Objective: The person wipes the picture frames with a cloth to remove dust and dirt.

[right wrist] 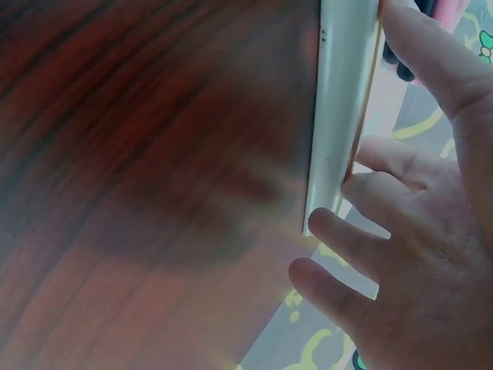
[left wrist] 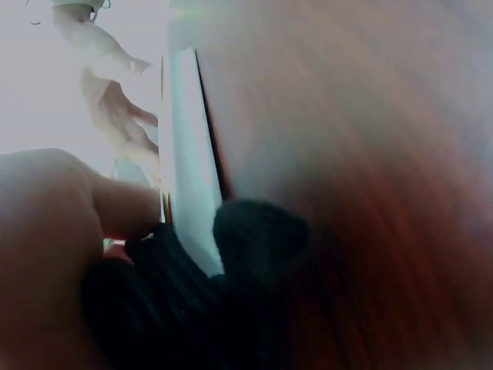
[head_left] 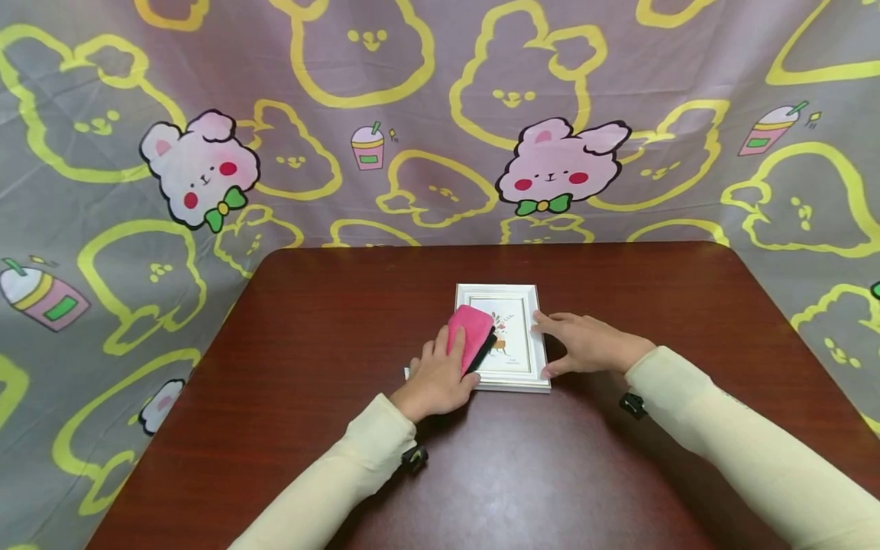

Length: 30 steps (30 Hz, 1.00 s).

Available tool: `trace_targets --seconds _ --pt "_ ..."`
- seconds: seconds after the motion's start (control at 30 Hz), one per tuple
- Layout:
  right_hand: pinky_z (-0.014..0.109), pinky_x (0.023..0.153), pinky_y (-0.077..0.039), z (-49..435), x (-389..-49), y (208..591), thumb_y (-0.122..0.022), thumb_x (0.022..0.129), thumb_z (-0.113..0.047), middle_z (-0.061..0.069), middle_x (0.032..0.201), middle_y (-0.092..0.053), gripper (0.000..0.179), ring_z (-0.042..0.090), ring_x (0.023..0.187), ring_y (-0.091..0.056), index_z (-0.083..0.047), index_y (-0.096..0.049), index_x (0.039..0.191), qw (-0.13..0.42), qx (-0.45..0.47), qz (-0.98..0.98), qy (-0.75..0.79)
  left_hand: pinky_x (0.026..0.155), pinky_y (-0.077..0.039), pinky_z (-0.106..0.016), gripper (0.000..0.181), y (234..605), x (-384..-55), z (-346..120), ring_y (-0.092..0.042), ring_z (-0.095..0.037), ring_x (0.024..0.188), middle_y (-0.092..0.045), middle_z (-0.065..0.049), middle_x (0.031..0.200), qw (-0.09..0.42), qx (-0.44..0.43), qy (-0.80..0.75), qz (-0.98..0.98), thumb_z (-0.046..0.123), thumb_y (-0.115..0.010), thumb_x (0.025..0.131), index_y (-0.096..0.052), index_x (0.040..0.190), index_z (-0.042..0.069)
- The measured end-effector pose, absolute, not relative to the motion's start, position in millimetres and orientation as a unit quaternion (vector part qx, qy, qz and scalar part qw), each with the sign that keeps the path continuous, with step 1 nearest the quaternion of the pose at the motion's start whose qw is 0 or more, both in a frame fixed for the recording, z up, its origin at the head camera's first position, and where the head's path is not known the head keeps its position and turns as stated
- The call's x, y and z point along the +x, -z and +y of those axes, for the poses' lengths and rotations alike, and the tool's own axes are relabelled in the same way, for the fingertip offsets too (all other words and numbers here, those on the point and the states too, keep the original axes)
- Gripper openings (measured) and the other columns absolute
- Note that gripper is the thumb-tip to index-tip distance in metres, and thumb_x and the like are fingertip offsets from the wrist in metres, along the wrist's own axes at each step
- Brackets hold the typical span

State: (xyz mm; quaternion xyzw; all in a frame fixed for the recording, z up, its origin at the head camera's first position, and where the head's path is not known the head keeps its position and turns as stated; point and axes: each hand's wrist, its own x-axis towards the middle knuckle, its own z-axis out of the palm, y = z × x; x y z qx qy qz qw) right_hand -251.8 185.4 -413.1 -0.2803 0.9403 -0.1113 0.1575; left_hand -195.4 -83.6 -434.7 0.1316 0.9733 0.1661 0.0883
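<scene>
A white picture frame (head_left: 541, 355) lies flat on the dark wooden table, a small drawing of a plant in a brown pot behind its front. Over the frame's left part, my left hand (head_left: 438, 376) holds a pink cleaning sponge (head_left: 470, 327). The sponge's underside shows black, fuzzy finger-like tufts (left wrist: 258, 235) in the left wrist view, and they overlap the frame's edge. At the frame's right side rests my right hand (head_left: 591, 344), fingers spread and nearly straight. Its thumb is at the near right corner and its fingertips (right wrist: 327, 222) touch the side edge.
The brown table (head_left: 330, 305) has rounded far corners. Behind it and at both sides hangs a grey curtain (head_left: 426, 92) with yellow outlines and pink cartoon rabbits. A small black device (head_left: 415, 457) sits at the left cuff, another (head_left: 632, 405) at the right.
</scene>
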Motion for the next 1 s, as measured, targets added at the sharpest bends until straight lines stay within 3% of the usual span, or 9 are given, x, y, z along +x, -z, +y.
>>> trace_targets --seconds 0.37,0.63,1.0 --pt "0.060 0.111 -0.037 183 -252 412 -0.077 0.080 -0.052 0.023 0.160 -0.032 0.092 0.047 0.143 -0.036 -0.007 -0.040 0.152 0.181 -0.266 0.938 0.126 0.106 -0.035 -0.063 0.080 435 -236 -83 -0.031 -0.043 0.142 -0.018 -0.019 0.164 0.100 0.122 -0.175 0.972 0.043 -0.051 0.096 -0.015 0.160 0.011" --pt "0.060 0.112 -0.036 183 -251 414 -0.077 0.080 -0.051 0.022 0.160 -0.032 0.093 0.046 0.144 -0.035 -0.007 -0.038 0.153 0.187 -0.261 0.938 0.131 0.116 -0.024 -0.060 0.083 438 -278 -77 -0.018 -0.038 0.150 -0.006 -0.014 0.167 0.144 0.101 -0.164 0.971 0.045 -0.048 0.098 -0.004 0.161 0.016" --pt "0.058 0.112 -0.036 183 -250 415 -0.078 0.080 -0.049 0.021 0.161 -0.032 0.092 0.045 0.144 -0.036 -0.006 -0.040 0.151 0.177 -0.265 0.938 0.135 0.116 -0.024 -0.060 0.085 430 -294 -76 -0.022 -0.038 0.148 -0.011 -0.017 0.165 0.150 0.097 -0.162 0.971 0.045 -0.050 0.097 -0.003 0.161 0.013"
